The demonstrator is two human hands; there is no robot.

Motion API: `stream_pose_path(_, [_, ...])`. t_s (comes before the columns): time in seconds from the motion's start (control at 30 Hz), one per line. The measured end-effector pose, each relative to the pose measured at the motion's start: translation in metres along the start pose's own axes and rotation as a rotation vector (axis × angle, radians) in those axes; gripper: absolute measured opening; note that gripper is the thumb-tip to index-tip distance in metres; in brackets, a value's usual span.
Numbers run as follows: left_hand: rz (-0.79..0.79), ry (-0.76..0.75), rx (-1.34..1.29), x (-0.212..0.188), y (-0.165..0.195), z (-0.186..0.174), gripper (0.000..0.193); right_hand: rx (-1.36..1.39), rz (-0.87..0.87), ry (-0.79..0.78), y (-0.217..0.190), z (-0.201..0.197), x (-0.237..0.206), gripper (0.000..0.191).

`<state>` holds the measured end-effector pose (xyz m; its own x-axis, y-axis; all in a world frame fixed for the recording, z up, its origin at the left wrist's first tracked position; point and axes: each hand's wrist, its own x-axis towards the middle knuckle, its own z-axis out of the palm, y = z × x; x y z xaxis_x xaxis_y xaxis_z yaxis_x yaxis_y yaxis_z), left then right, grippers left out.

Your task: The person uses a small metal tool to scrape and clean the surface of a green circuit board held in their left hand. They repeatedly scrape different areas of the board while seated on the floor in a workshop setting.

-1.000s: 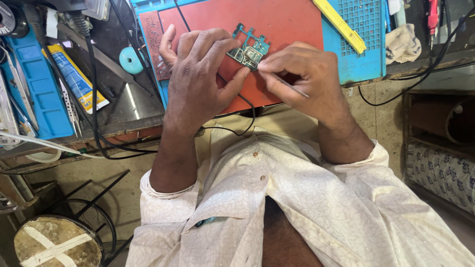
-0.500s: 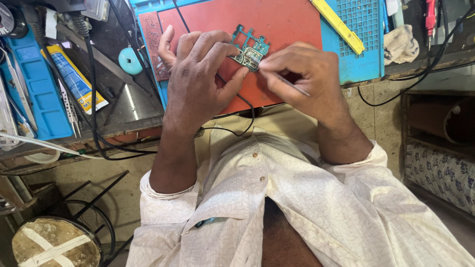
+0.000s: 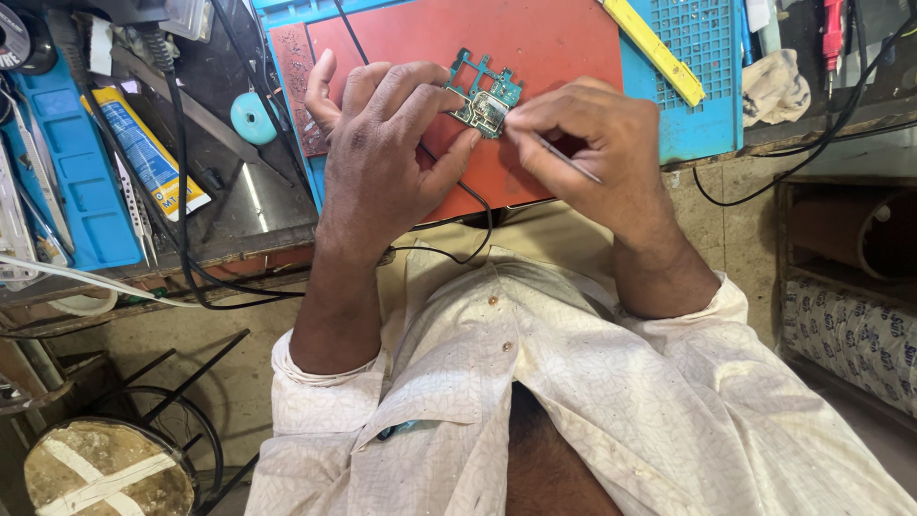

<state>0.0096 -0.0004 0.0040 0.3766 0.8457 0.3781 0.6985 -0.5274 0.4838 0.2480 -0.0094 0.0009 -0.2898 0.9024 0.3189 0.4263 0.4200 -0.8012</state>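
Pinching teal circuit board [image 3: 484,96] in left hand [image 3: 392,158] grip, long axis up-left, right hand [image 3: 597,143] grip clenched on thin probe [image 3: 564,158]

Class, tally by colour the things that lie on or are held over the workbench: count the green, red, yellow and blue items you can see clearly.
Green: 1, circuit board
Red: 1, work mat
Yellow: 1, flat tool
Blue: 2, blue tray, blue organiser
Total: 5

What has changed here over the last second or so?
Very little. The left hand still holds the small green circuit board over the red mat, and the right hand still pinches a thin metal tool with its tip at the board's edge. Both hands may have shifted slightly. Nothing was picked up or let go; the bench items stayed put.
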Motion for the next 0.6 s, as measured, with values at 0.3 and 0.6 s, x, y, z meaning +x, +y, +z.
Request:
stream_pose_path(0.3, [-0.002, 0.000, 0.004, -0.0005, -0.0003, 0.0005, 0.025, -0.063, -0.047, 0.005, 0.0007, -0.0009, 0.0004, 0.014])
stream_pose_path(0.6, [0.004, 0.000, 0.004, -0.0008, -0.0020, 0.0016, 0.025, -0.035, -0.136, -0.064, -0.0001, -0.0027, 0.0005, 0.018])
